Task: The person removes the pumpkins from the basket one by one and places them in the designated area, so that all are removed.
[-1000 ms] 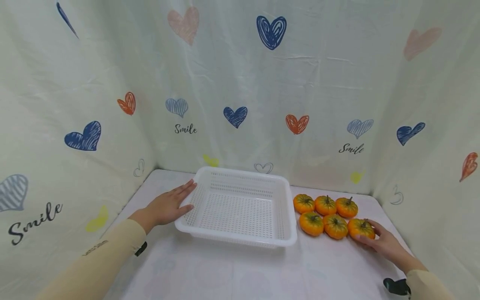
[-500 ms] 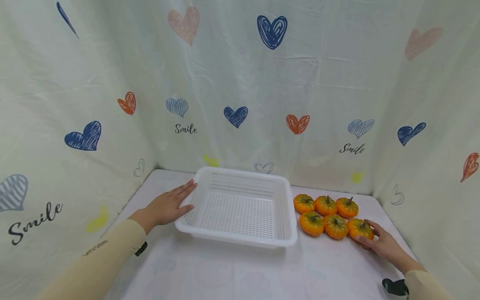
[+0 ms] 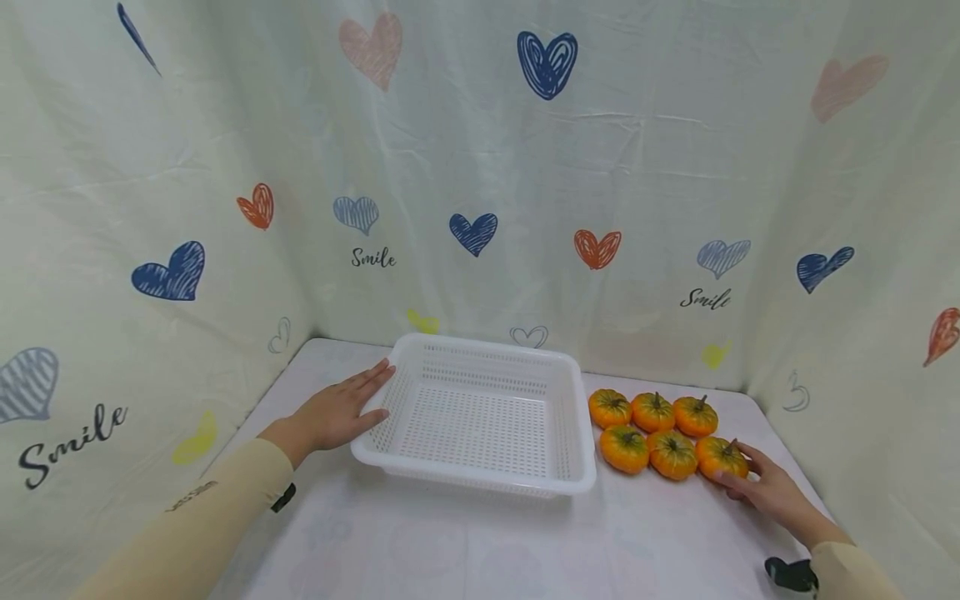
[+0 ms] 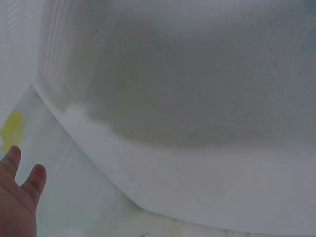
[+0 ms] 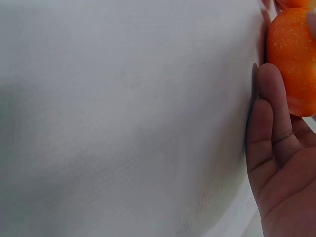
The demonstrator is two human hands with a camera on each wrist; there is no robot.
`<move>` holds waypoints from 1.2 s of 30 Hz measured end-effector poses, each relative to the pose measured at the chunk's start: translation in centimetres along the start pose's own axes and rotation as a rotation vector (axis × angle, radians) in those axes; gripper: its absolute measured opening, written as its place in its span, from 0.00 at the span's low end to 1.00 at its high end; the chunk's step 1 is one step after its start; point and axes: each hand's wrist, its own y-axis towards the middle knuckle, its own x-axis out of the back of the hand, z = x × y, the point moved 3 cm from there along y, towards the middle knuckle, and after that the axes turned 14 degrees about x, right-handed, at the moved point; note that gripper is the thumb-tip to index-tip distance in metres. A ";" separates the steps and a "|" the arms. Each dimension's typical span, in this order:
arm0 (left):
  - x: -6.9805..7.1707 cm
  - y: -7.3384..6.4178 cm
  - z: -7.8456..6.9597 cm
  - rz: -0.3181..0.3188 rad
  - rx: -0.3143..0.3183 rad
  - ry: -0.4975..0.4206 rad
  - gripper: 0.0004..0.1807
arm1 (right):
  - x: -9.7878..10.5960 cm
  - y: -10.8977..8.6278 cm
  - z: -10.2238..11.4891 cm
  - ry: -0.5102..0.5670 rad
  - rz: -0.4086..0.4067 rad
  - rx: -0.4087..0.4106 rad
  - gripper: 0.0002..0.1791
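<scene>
A white plastic basket (image 3: 480,475) with perforated sides and bottom stands on the table, empty inside. My left hand (image 3: 333,414) rests on its left rim with fingers extended; part of this hand shows in the left wrist view (image 4: 17,202). To the basket's right sit several small orange pumpkins with green-streaked tops, in two rows. My right hand (image 3: 776,496) grips the nearest-right pumpkin (image 3: 718,458), thumb in front and fingers round its right side. Up close in the right wrist view, two fingers lie along the orange pumpkin (image 5: 291,59), low against the tablecloth.
A pale cloth covers the table (image 3: 465,550). Close behind and at both sides hangs a light curtain (image 3: 637,183) printed with hearts and "Smile". The other pumpkins (image 3: 672,454) sit close together, left of and behind the gripped one.
Hardly anything differs. The right hand's fingers have shifted slightly about the same pumpkin, which has tilted a little. The left hand and basket have stayed in place.
</scene>
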 end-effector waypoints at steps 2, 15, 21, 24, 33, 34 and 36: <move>0.0 0.0 0.0 0.000 -0.001 0.001 0.40 | 0.0 0.0 -0.1 0.006 0.001 -0.007 0.65; -0.3 0.2 0.2 -0.004 0.009 0.001 0.40 | -0.1 0.3 -0.5 0.005 -0.010 0.001 0.65; -0.3 0.2 0.1 0.003 0.012 0.001 0.40 | -0.1 0.2 -0.5 0.014 -0.007 -0.002 0.65; -0.4 0.3 0.2 0.006 0.010 0.001 0.40 | -0.1 0.1 -0.5 0.015 -0.007 -0.004 0.65; -0.3 0.5 0.1 -0.010 -0.014 0.004 0.40 | -0.1 -0.2 -0.6 0.031 -0.015 -0.017 0.68; -0.3 0.5 0.1 -0.013 -0.017 0.010 0.40 | -0.2 -0.2 -0.6 0.032 -0.013 -0.019 0.68; -0.2 0.5 0.1 -0.013 -0.016 0.013 0.41 | -0.2 -0.2 -0.5 0.032 -0.008 -0.020 0.68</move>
